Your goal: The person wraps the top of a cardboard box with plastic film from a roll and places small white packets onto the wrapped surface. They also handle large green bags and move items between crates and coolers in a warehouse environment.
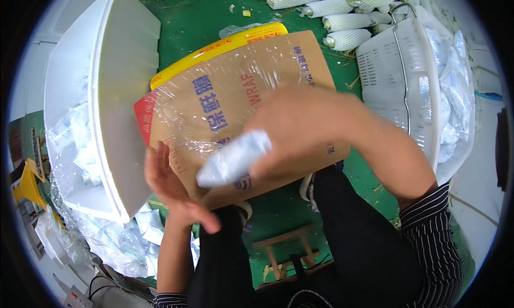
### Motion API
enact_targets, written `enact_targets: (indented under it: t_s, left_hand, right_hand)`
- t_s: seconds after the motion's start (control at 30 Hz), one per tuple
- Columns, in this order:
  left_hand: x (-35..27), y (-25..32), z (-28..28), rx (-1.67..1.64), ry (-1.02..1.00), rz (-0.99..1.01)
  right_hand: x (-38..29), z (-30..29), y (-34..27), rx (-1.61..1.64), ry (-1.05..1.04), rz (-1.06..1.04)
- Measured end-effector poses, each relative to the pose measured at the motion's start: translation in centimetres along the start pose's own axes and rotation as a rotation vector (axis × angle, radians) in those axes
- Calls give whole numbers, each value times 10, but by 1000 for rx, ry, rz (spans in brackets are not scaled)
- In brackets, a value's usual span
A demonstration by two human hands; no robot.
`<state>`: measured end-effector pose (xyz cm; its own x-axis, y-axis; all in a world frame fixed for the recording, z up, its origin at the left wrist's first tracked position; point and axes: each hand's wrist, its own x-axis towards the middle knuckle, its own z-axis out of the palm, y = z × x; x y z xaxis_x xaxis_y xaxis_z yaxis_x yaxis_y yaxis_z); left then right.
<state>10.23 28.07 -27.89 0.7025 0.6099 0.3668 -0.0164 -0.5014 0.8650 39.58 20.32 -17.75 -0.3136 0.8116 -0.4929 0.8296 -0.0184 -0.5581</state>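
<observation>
A cardboard box [225, 95] covered with clear plastic film lies before me, its top bearing printed writing. Above it my right hand [293, 123], blurred, has its fingers on a small whitish plastic-wrapped packet [235, 159]. My left hand [172, 187] is at the box's lower left edge, its fingers raised and the thumb spread, with nothing in it. A yellow roll of cling film [217, 51] lies along the box's far edge.
A white foam box [124, 67] with whitish packets stands on the left. To the right is a white plastic basket [381, 71] of similar packets. Corn cobs in foam nets [347, 22] lie on the green floor beyond. Plastic bags [112, 243] lie at lower left.
</observation>
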Motion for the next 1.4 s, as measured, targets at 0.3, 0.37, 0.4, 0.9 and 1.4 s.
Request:
enact_targets:
  t_s: [0.3, 0.37, 0.4, 0.9, 1.4]
  left_hand:
    - [79, -24, -11, 534, -491, 193]
    - [94, -42, -22, 638, -525, 387]
    - [102, -43, -23, 660, -460, 464]
    - [121, -1, -13, 621, -421, -725]
    - [119, -18, 18, 773, -767, 189]
  right_hand:
    - [39, 48, 44, -143, 623, -168]
    - [31, 38, 34, -61, 551, -178]
    - [29, 28, 29, 21, 437, -131]
    - [53, 30, 25, -346, 407, -337]
    - [-21, 167, -29, 1039, -810, -291]
